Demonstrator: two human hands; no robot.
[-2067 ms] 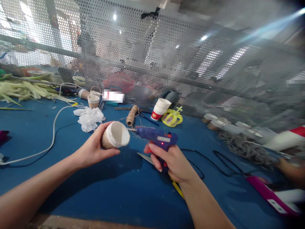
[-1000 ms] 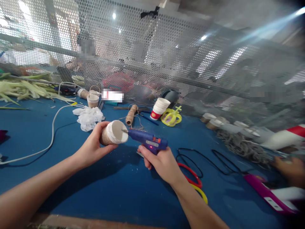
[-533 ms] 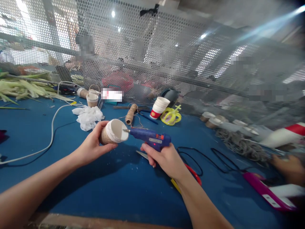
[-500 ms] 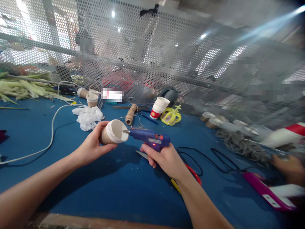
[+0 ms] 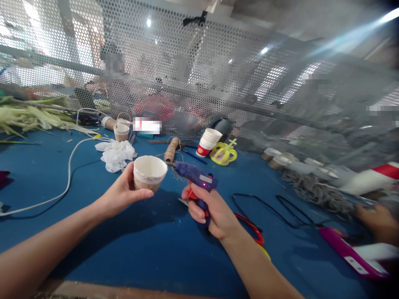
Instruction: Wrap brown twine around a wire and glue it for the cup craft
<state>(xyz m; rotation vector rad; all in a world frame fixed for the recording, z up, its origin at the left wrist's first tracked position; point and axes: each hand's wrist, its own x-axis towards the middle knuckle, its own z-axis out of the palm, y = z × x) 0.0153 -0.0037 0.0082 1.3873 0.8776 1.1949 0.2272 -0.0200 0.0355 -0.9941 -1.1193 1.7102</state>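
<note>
My left hand [image 5: 129, 189] is closed round a paper cup [image 5: 149, 172] wrapped in brown twine, with a white band below its rim. The cup's white inside faces up and slightly toward me. In my right hand [image 5: 207, 203] is a blue glue gun [image 5: 195, 173] with an orange trigger and a small red light. Its metal nozzle points left, just off the cup's right rim. Scissors with red handles [image 5: 257, 236] lie partly hidden under my right hand and forearm. A roll of twine [image 5: 171, 150] lies behind the nozzle.
Crumpled white lace [image 5: 116, 154], stacked paper cups [image 5: 208, 142] and a yellow crown-like piece [image 5: 223, 153] sit further back. A purple power strip [image 5: 349, 253] lies right, near another person's hand [image 5: 378, 220]. A perforated metal screen [image 5: 187, 74] rises behind the table.
The glue gun's nozzle has come away from the cup's mouth and the gun has tilted, its nozzle raised. My left hand has turned the cup more upright.
</note>
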